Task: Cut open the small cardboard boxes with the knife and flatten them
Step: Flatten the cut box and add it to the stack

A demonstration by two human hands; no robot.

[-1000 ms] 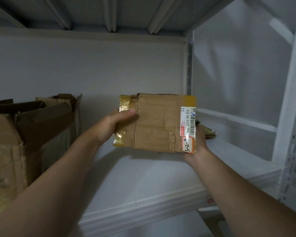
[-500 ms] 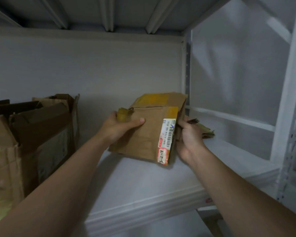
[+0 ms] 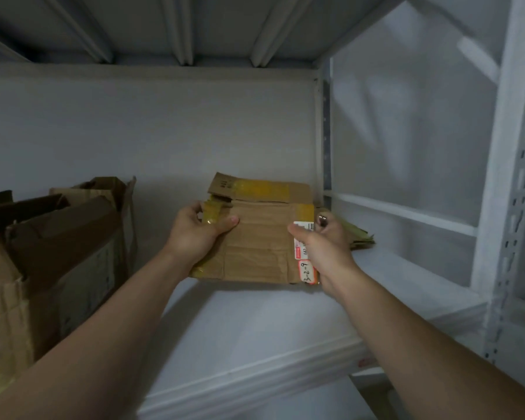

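Observation:
A small worn cardboard box (image 3: 255,237) with yellow tape and a white label rests on the white shelf (image 3: 255,328), its top flap partly lifted at the back. My left hand (image 3: 200,231) grips its left end, thumb across the front face by the loose tape. My right hand (image 3: 322,247) is at the box's right end, thumb pressed on the label. Its curled fingers hold a small metal-tipped tool, apparently the knife (image 3: 322,220); only the tip shows.
Larger open cardboard boxes (image 3: 58,237) stand at the left of the shelf. Flat cardboard pieces (image 3: 361,237) lie behind my right hand. A perforated white upright (image 3: 503,207) and a rail bound the right side. Another shelf runs close overhead.
The box has been turned from held up facing me to lying lower on the shelf with its long face toward me. My right hand moved from behind it to its right end.

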